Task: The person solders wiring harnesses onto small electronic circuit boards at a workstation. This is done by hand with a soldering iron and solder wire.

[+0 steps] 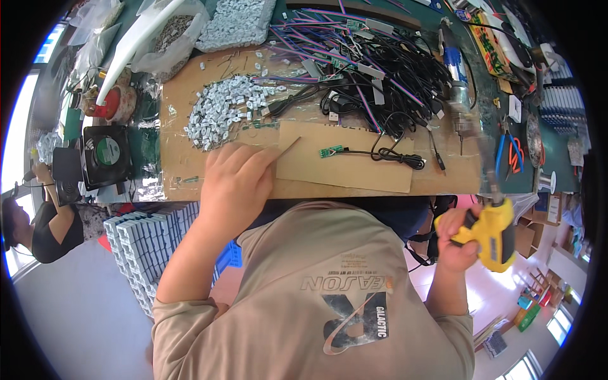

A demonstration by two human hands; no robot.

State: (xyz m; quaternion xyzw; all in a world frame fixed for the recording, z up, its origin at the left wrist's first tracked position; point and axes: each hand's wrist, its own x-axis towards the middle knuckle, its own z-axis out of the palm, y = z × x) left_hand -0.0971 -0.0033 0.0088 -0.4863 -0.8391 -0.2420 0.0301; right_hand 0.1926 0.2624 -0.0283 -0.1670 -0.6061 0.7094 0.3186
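Observation:
My right hand (457, 240) is wrapped round the grip of a yellow-and-black pistol-shaped tool (496, 235), held off the bench's front right edge. Its long shaft points upward and is smeared by motion. My left hand (235, 183) rests at the front of the bench, fingers closed, with a thin brown pointed strip (290, 147) sticking out of them over a cardboard sheet (354, 176). On that sheet lies a small green circuit board (330, 152) joined to a coiled black cable (399, 157). Just beyond my left hand spreads a heap of small white clip-like parts (221, 104).
A tangle of black cables (405, 82) with coloured wires fills the far middle. Left stands a black fan (106, 155); bags of small parts (237, 24) lie behind. Blue pliers (501, 145) sit at right. Another person (54, 218) works at far left. Stacked trays (142, 244) stand below.

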